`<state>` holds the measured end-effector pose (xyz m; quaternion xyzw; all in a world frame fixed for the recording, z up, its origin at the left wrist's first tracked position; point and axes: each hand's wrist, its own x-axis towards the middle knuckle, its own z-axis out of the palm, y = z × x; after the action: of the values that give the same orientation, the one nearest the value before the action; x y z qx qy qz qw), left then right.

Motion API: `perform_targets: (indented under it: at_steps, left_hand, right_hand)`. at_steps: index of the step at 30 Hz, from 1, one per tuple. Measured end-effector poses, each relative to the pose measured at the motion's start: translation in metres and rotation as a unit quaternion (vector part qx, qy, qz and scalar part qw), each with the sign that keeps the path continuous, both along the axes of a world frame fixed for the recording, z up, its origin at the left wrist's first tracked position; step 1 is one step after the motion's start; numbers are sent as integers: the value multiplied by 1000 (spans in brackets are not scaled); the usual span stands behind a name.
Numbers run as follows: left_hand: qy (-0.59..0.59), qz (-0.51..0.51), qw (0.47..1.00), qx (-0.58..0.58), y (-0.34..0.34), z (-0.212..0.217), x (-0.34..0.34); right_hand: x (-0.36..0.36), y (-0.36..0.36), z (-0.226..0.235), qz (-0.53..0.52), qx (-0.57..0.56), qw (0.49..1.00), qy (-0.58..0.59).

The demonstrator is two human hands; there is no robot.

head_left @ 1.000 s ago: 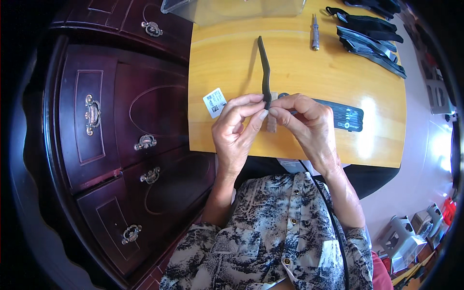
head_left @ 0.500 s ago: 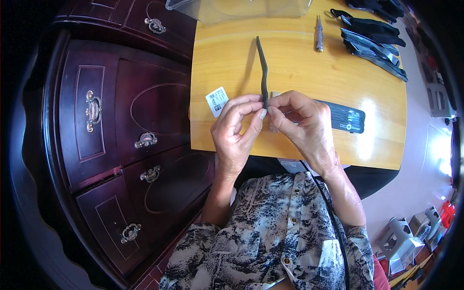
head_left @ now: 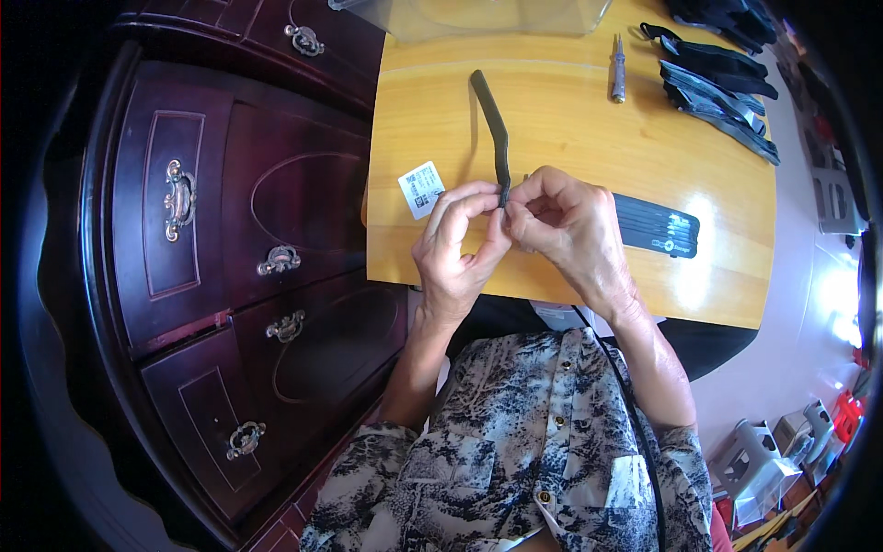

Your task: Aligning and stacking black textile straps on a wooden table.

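Note:
A narrow black strap (head_left: 492, 115) stands up from my fingertips, bent partway along and leaning left toward its far end. My left hand (head_left: 457, 258) pinches its lower end between thumb and fingers. Close against it, my right hand (head_left: 579, 230) is closed too, its thumb and fingertips pressed together at the same end of the strap. The strap's very tip is hidden by the fingers. To the right of my right hand lies a flat black ribbed strip (head_left: 655, 226) with pale printing, partly covered by that hand. A white printed label (head_left: 421, 190) lies beside my left hand.
A screwdriver (head_left: 618, 74) with a clear handle lies on the yellow wooden table (head_left: 552, 120). Several black straps (head_left: 717, 106) are piled at the far right. A clear plastic bin (head_left: 469, 18) stands at the far edge. Dark wooden drawers (head_left: 294, 202) border the left side.
The strap has turned so that more of its flat face shows, and its far end tilts further left. Both hands keep their pinch in nearly the same place. The view has shifted slightly.

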<state>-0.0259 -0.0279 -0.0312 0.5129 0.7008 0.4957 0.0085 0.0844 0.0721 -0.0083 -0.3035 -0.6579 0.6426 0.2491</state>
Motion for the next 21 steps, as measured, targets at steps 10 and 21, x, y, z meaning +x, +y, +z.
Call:
perform_targets:
  at_steps: [10,21]
  left_hand:
    - [8,-5,1000,10,3,-15,-9]
    - [-7,30,999,-15,4,-24,-11]
  right_hand:
    - [-15,3,-11,0,-53,998,-29]
    - [-32,-1,-30,-30,-87,995,-25]
